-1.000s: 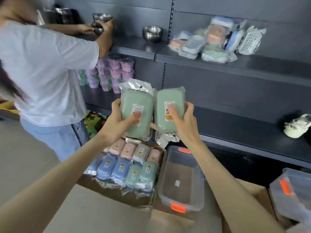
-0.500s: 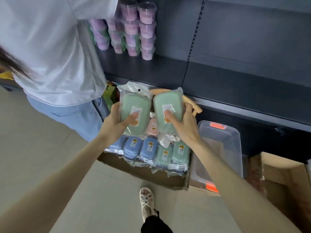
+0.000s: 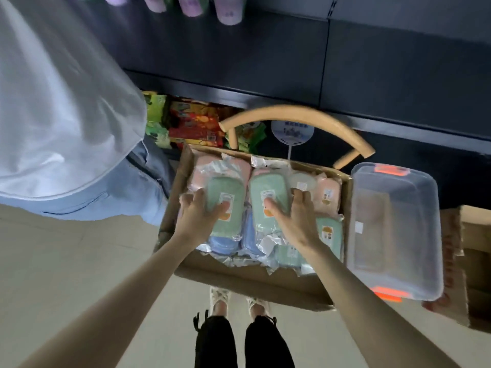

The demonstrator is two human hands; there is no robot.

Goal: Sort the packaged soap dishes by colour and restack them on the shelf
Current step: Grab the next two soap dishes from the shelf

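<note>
Hands of the person wearing the camera hung low over an open cardboard box (image 3: 252,280), each clamped on one packaged soap dish. The left hand (image 3: 198,221) gripped the left green soap dish (image 3: 225,187), thumb across its label and fingers curled round its outer side. The right hand (image 3: 297,224) held the right green soap dish (image 3: 268,184) the same way. The two dishes sat side by side, nearly touching, above the middle of the box.

A second earlier the same pair had been held up in front of the shelves; the hands had since carried them down to the box, and the view had tipped downward with them.

Inside the box, pink dishes (image 3: 328,195) lay along the far edge, blue dishes (image 3: 223,244) at the near left corner, and more green dishes (image 3: 328,232) at the near right corner. A clear plastic tub (image 3: 398,261) stood against the box's right edge. The dark shelf (image 3: 239,57) ran beyond.

Judging by this, the green pair had not reached the shelf, and the hands probably came down to gather more greens.
</note>
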